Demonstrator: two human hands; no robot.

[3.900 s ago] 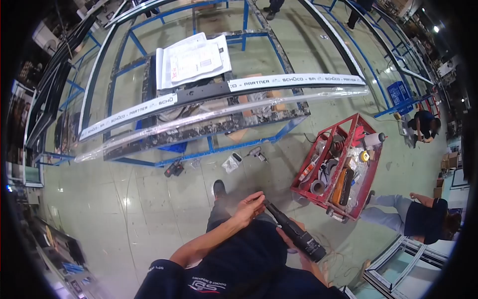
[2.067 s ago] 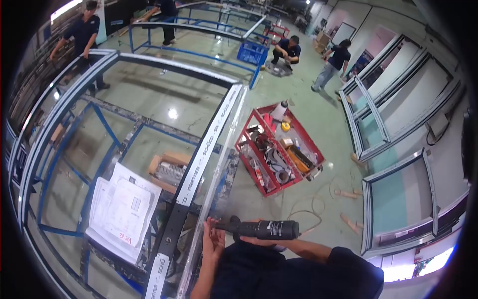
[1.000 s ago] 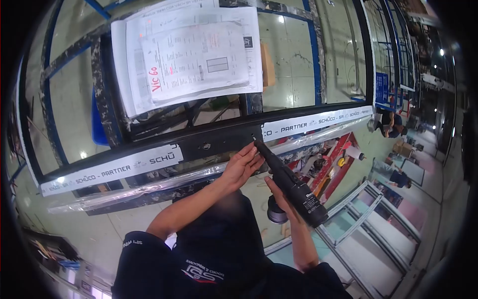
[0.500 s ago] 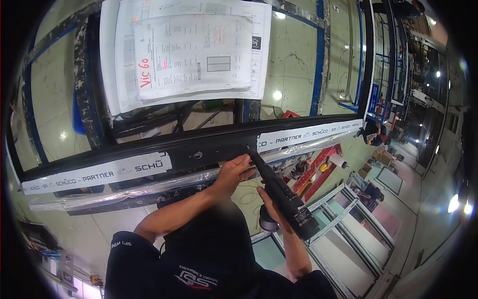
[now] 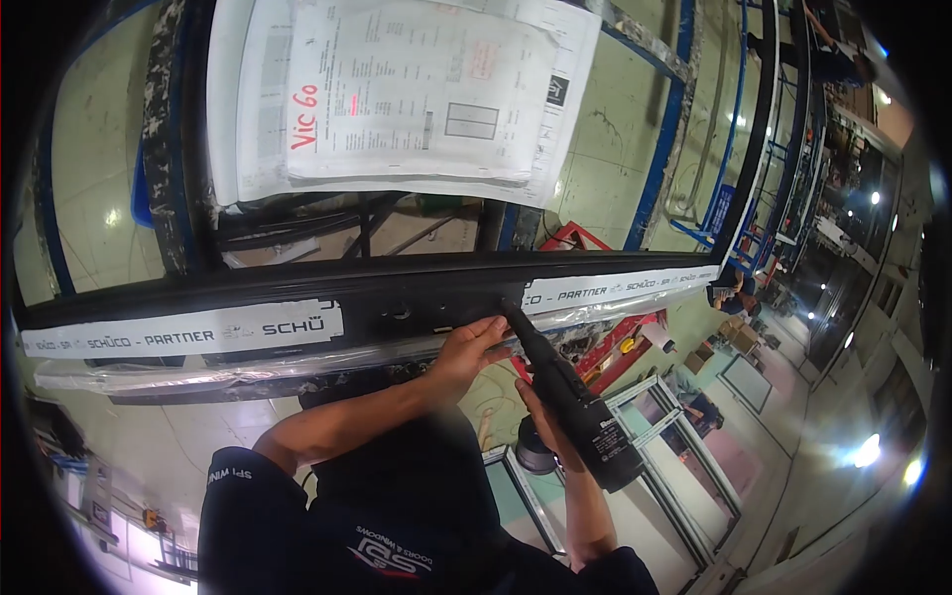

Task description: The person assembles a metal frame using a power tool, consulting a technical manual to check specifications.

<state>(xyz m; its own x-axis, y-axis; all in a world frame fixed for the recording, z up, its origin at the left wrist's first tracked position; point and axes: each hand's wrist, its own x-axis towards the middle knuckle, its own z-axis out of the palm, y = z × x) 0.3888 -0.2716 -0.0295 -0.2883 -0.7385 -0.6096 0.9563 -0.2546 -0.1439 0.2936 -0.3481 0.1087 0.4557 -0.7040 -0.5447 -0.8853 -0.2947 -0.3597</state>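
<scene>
My right hand (image 5: 540, 416) is wrapped round the handle of a black rivet gun (image 5: 575, 407), whose long nose slants up to the left. The nose tip meets the dark bare stretch of a black window frame profile (image 5: 416, 309), near the end of the white printed tape (image 5: 605, 290). Beside the tip, my left hand (image 5: 466, 352) has its thumb and forefinger brought together at the profile's lower edge. Whatever those fingertips pinch is hidden. A round hole and smaller holes show in the bare stretch left of the tip.
Printed papers (image 5: 416, 99) marked in red lie across the bench beams beyond the profile. Clear plastic wrap (image 5: 198, 375) runs along the near edge. A red rack (image 5: 615, 347) stands below right, with white-framed panels (image 5: 684, 456) behind it. Other people are farther right.
My view has shifted and tilted slightly, so the papers sit higher and farther right. Both hands and the rivet gun keep nearly the same pose at the profile.
</scene>
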